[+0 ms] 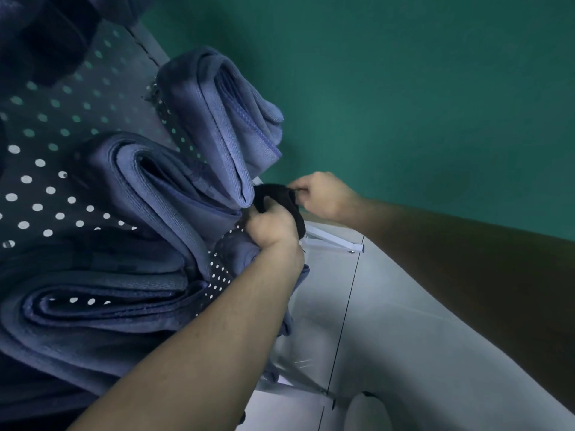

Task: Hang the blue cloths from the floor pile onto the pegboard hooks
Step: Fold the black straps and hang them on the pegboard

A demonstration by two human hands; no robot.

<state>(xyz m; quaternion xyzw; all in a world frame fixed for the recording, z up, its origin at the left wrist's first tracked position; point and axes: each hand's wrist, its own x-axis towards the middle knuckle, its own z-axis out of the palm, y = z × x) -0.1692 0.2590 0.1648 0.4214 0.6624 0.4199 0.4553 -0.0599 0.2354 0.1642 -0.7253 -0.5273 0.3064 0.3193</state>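
A dark pegboard (46,194) with pale round holes fills the left side, seen steeply from above. Several folded blue cloths hang from it: one at the top middle (224,119), one in the middle (149,188), a thick one at lower left (93,312). My left hand (273,228) grips a dark, nearly black cloth (280,197) near the board's lower edge, with a blue cloth (236,253) bunched under its wrist. My right hand (320,194) pinches the far edge of that dark cloth. The hooks are hidden by fabric.
A green wall (404,88) stands behind the board. Pale floor tiles (389,306) lie below, crossed by the stand's white metal leg (336,241). A second leg (298,377) runs along the floor near the bottom. No floor pile is in view.
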